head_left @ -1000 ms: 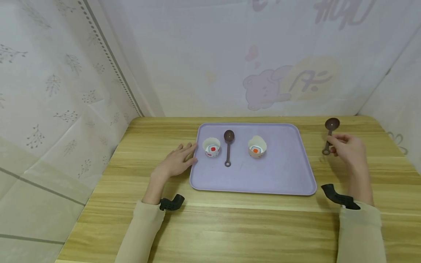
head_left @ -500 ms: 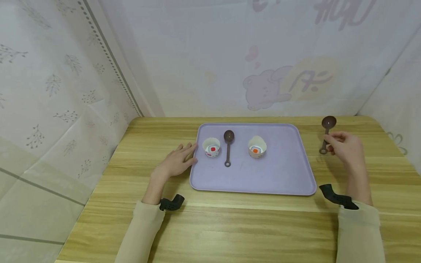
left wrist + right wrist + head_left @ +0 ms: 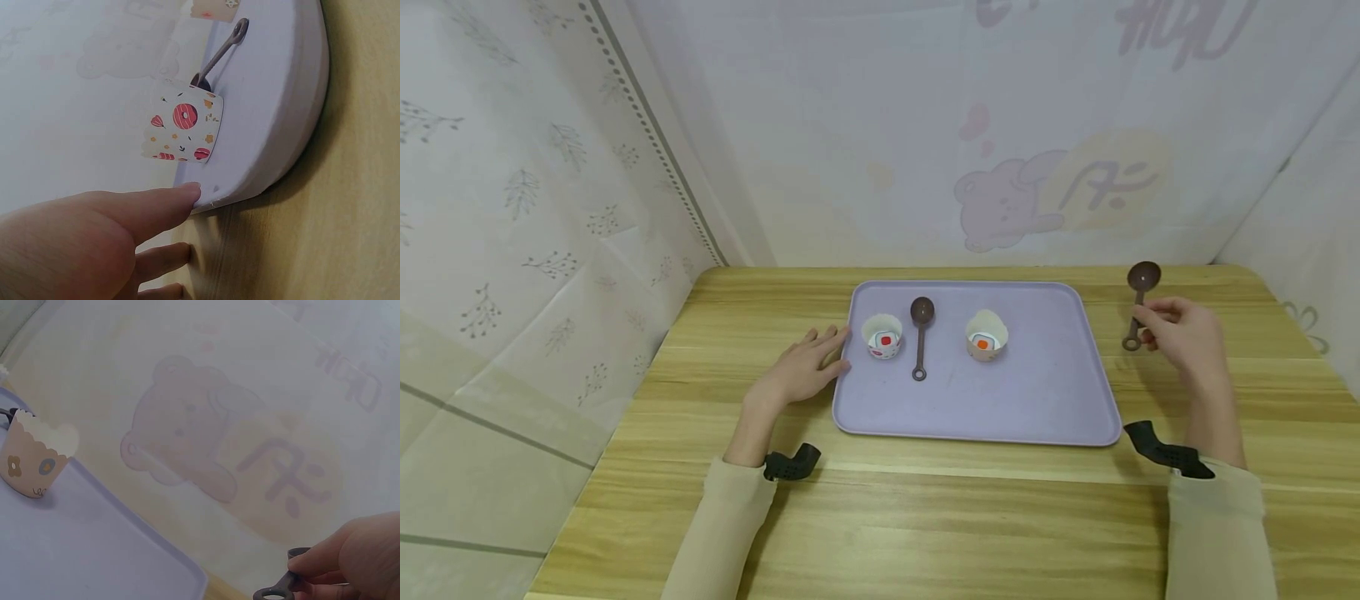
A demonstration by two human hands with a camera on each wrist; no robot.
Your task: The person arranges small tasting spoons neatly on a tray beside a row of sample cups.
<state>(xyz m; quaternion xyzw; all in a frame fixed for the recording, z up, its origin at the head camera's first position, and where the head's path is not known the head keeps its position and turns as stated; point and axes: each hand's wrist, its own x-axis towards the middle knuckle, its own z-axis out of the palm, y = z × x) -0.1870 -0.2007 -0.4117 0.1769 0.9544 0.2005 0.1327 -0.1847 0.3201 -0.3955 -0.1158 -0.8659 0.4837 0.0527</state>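
Note:
My right hand (image 3: 1187, 337) pinches a brown measuring spoon (image 3: 1144, 276) by its handle, bowl pointing away, to the right of the lavender tray (image 3: 1045, 408). In the right wrist view the spoon's ringed handle end (image 3: 275, 594) shows beside the fingertips. My left hand (image 3: 797, 367) rests with fingers spread at the tray's left rim; its thumb touches the rim in the left wrist view. On the tray a white patterned paper cup (image 3: 184, 122) holds a piece with a red square. Beside it lies a second brown spoon (image 3: 921, 342). Further right stands a beige paper cup (image 3: 985, 352) with an orange-marked piece inside.
The tray lies on a wooden table (image 3: 970, 525). A printed cloth (image 3: 850, 167) hangs behind the table's back edge, and patterned cloth (image 3: 535, 250) hangs at the left. Each wrist carries a black camera mount (image 3: 1168, 454).
My right hand has moved a little left and away from me with the spoon, closer to the tray's right side. The left hand and the things on the tray stay put.

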